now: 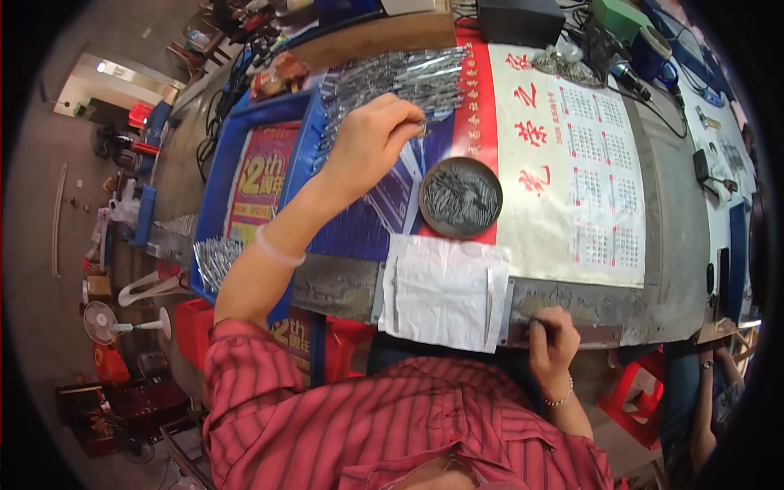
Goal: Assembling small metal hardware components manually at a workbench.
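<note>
light: bright, even, warm | shadows: soft | edges: black fisheye vignette, bent lines | focus: slightly soft

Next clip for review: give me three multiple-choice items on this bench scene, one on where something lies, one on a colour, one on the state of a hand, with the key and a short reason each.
1. Where does the round dish of small metal pieces lie?
A. Beyond the white sheet, between the two hands
B. On the floor by the fan
C. On the red stool

2. What colour is the person's sleeve?
A. Plain green
B. Red with dark stripes
C. White

3. How is the left hand?
A. Flat on the white sheet
B. Hanging below the bench
C. Raised over the bench, fingertips pinched on a small piece

Key: 1 A, the dish sits on the bench past the sheet's far edge; 2 B, the stripes show along the arm; 3 C, the fingers close on something tiny above the blue paper, while the right hand rests at the bench's near edge.
</note>
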